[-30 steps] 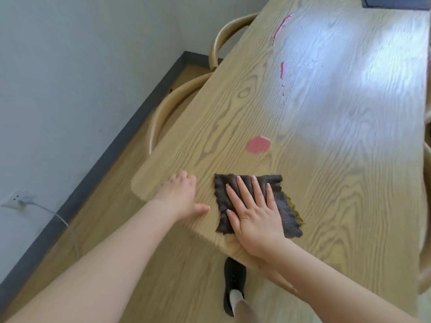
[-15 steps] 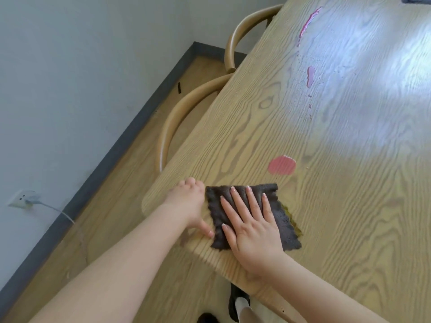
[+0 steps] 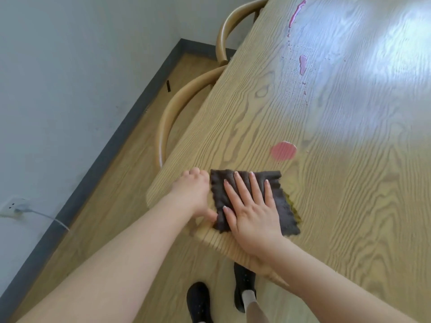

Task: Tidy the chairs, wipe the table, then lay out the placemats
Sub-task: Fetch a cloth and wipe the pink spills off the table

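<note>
Dark brown and fuzzy, the cloth (image 3: 251, 201) lies flat near the corner of the wooden table (image 3: 349, 206), pinned under the right hand (image 3: 251, 215), whose fingers (image 3: 241, 190) are spread and pressed flat on the pile, gripping nothing. The left hand (image 3: 193, 194) rests on the wood just beside the cloth's left edge, its fingers bunched together and curled slightly down, holding nothing. A yellow-green edge peeks out under the cloth on its right side; whether that is a second layer or a spill cannot be told. Just beyond the cloth sits a round pink puddle (image 3: 283, 150), with a smaller pink streak (image 3: 302, 64) and a long one (image 3: 295, 10) farther up, and fine droplets scattered between them. The risk, as I judge it, is smearing: a flat palm pushing a thin cloth through that much liquid could spread it across the grain instead of lifting it, or shove it over the near edge onto the floor and the dark shoes (image 3: 243, 285) below. Pressing near the corner could also let the cloth slide off. Two bentwood chairs (image 3: 177, 108) are tucked along the table's left side. The tabletop is pale, strongly grained and glossy with window glare; beyond it are a wood-look floor, dark skirting, a grey wall and a socket (image 3: 12, 206) with a plugged cable.
</note>
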